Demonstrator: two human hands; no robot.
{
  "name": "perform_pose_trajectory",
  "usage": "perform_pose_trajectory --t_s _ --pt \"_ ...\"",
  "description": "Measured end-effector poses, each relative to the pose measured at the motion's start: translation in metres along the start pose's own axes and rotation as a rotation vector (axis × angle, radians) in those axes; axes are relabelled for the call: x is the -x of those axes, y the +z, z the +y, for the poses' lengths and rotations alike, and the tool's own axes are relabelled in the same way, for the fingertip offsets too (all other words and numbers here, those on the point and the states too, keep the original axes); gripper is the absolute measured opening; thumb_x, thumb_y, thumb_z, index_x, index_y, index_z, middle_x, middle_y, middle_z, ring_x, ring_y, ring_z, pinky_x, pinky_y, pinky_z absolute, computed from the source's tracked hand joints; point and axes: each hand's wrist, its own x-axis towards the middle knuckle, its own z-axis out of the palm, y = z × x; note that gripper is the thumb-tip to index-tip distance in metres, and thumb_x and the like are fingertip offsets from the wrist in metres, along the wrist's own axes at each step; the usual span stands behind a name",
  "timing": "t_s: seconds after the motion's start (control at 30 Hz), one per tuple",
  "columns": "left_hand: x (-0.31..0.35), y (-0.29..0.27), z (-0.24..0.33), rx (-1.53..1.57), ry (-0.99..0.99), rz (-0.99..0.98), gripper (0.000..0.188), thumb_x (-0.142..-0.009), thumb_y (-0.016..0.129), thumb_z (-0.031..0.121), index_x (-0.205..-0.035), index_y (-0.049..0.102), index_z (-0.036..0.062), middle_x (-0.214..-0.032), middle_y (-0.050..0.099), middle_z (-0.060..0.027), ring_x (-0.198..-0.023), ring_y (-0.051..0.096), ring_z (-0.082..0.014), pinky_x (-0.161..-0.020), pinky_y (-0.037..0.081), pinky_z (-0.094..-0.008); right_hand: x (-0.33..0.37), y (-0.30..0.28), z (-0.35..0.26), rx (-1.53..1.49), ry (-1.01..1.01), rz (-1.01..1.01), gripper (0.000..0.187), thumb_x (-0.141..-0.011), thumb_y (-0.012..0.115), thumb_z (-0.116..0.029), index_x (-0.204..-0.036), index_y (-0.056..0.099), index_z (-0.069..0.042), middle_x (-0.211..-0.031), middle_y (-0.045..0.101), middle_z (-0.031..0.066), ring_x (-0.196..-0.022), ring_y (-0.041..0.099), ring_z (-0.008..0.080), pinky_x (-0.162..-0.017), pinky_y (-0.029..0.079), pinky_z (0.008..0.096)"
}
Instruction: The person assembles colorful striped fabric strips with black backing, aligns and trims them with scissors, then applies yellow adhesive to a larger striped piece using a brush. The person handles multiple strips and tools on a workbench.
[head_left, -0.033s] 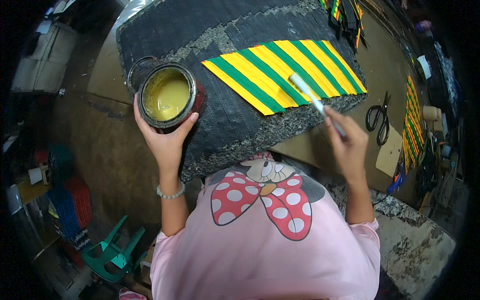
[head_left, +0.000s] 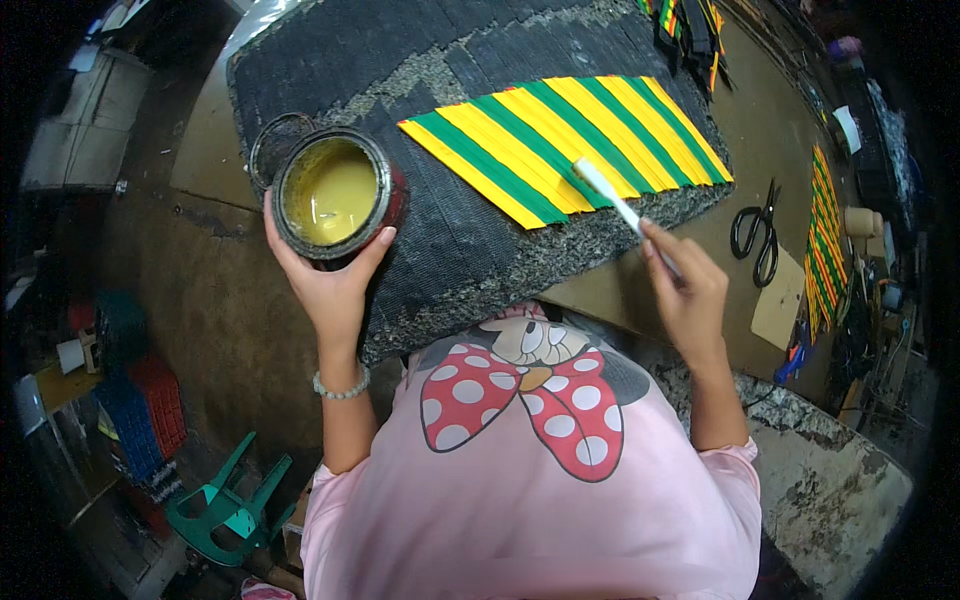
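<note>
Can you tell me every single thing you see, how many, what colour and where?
Tin: one, dark red, pale yellow inside, left
Brush: one, white, over the striped sheet
Striped sheet: one, yellow and green, on the slab
Slab: one, speckled grey, on the table
Black strips: many, on the slab
Scissors: one pair, black, right
Long striped piece: one, multicoloured, far right
Spool: one, beige, far right
Table: one, brown, under the slab
Plastic chair: one, green, lower left
Edge clutter: uncountable, mixed, too dark to name
Shirt: one, pink, bottom middle
Bracelet: one, pale, left wrist
Left grip: one, bare, around the tin
Right grip: one, bare, holding the brush
</note>
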Motion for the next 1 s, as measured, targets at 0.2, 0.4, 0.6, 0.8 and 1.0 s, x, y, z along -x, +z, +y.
perform_pose_trajectory --t_s 0.2,0.4,0.6,0.8,1.0 --pt "0.005 0.004 -0.008 -0.018 0.012 -0.001 0.115 -0.064 0.087 0.015 -0.147 0.009 0.0016 -0.144 0.027 -0.0210 -0.133 0.030 -0.0307 -0.113 0.021 -0.0426 0.024 -0.006 0.022 0.160 0.119 -0.040 0.031 -0.082 0.066 -0.004 -0.112 0.068 -0.012 -0.062 0.047 0.0100 -0.048 0.049 0.0206 -0.047 0.041 0.0338" --pt "0.005 0.004 -0.010 -0.064 0.021 -0.013 0.117 -0.062 0.087 0.014 -0.148 0.008 0.0024 -0.144 0.027 -0.0201 -0.134 0.030 -0.0304 -0.113 0.020 -0.0427 0.020 -0.011 0.027 0.181 0.112 -0.124 0.032 -0.082 0.066 -0.004 -0.112 0.068 -0.013 -0.062 0.046 0.0098 -0.048 0.049 0.0215 -0.047 0.040 0.0352" --pt "0.004 0.004 -0.010 -0.082 0.014 -0.024 0.118 -0.062 0.087 0.013 -0.148 0.006 0.0025 -0.144 0.028 -0.0190 -0.134 0.030 -0.0293 -0.113 0.021 -0.0421 0.001 -0.002 0.024 0.204 0.047 -0.147 0.031 -0.081 0.067 -0.007 -0.111 0.069 -0.014 -0.063 0.049 0.0104 -0.050 0.052 0.0251 -0.047 0.041 0.0367" --pt "0.004 0.004 -0.010 -0.069 0.008 -0.034 0.119 -0.062 0.087 0.011 -0.148 0.005 0.0023 -0.142 0.030 -0.0193 -0.133 0.032 -0.0292 -0.113 0.021 -0.0421 -0.048 0.033 0.016 0.229 -0.083 -0.160 0.027 -0.083 0.065 -0.010 -0.110 0.069 -0.013 -0.065 0.054 0.0114 -0.055 0.056 0.0267 -0.052 0.045 0.0373" --pt "0.006 0.005 -0.010 0.010 0.025 -0.028 0.111 -0.065 0.084 0.011 -0.148 0.010 0.0018 -0.147 0.025 -0.0179 -0.135 0.027 -0.0281 -0.114 0.019 -0.0411 -0.104 0.072 0.011 0.216 -0.185 -0.151 0.025 -0.082 0.062 -0.018 -0.106 0.069 -0.014 -0.073 0.062 0.0141 -0.065 0.062 0.0332 -0.059 0.050 0.0447"
